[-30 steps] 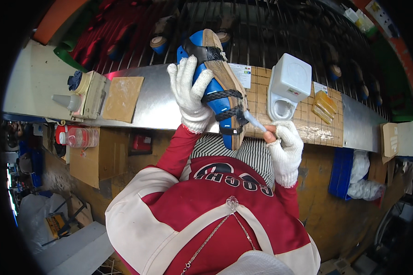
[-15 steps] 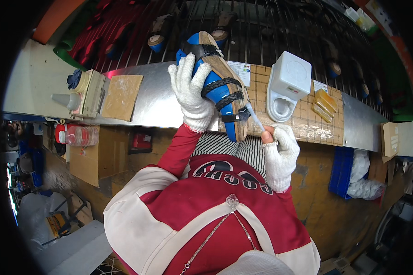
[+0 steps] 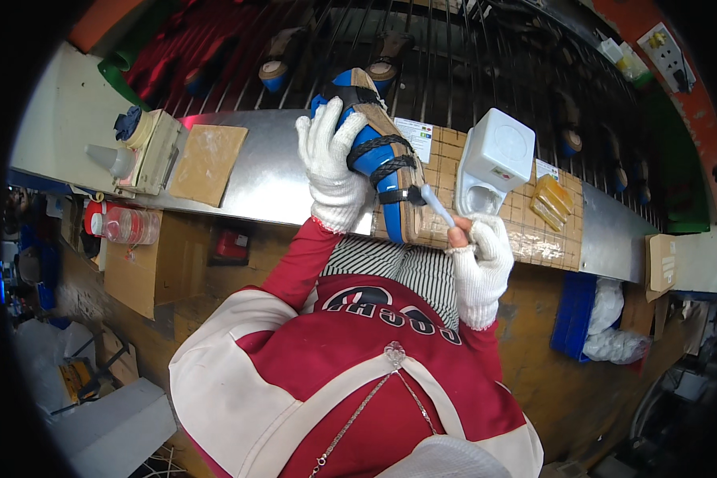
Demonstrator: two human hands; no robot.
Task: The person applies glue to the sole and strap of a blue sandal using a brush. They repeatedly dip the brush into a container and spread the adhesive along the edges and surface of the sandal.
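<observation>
My left hand (image 3: pixel 331 163), in a white knit glove, is closed around a blue shoe last (image 3: pixel 366 158) held tilted over the bench. Black braided straps (image 3: pixel 389 166) wrap over the last, and a tan insole (image 3: pixel 384 119) lies along its side. A pale, slim brush (image 3: pixel 436 205) is pinched between the bare fingertips of my gloved right hand (image 3: pixel 484 256). The brush tip is at the edge of the insole, beside the lowest black strap; whether it touches is too small to tell.
Right of the last, a white dispenser (image 3: pixel 500 147) and a yellow block (image 3: pixel 551 202) stand on cardboard (image 3: pixel 526 239). A brown board (image 3: pixel 209 163) lies on the metal bench (image 3: pixel 275 159) at left. Beyond the bench, a rack of rods (image 3: pixel 446 72) carries several shoes on lasts.
The view has shifted slightly. The last is turned a little more upright, and the brush remains near the lowest strap at the insole's edge. Both hands keep their holds.
</observation>
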